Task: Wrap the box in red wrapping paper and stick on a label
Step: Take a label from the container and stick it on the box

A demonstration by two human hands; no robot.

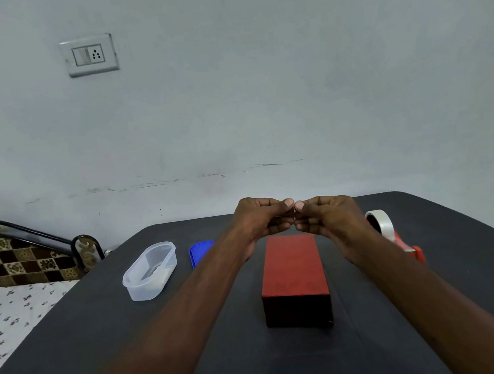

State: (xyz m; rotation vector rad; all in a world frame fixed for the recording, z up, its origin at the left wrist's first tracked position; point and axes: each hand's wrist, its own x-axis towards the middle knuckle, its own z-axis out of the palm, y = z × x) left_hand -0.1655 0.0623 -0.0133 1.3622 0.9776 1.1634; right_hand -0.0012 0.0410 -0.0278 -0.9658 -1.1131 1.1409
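Grey wall behind, dark desk [103, 339] under your arms. Box [294, 276] already red-wrapped, lying mid-desk. Tape dispenser [387, 230] at right, clear tub [150, 271] and blue lid [199, 251] at left. Your left hand [261, 220] and right hand [325, 216] pinch something tiny above the box's far end, likely the label; peel it, then press it on.

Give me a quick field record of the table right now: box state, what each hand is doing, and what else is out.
box: red-wrapped box lying flat on the dark table, no label visible on it
left hand: raised above the box's far end, fingertips pinching something small, too thin to identify
right hand: fingertips meeting the left hand's, pinching the same small item
tape dispenser: right of box
clear container: left of box, open
blue lid: beside container
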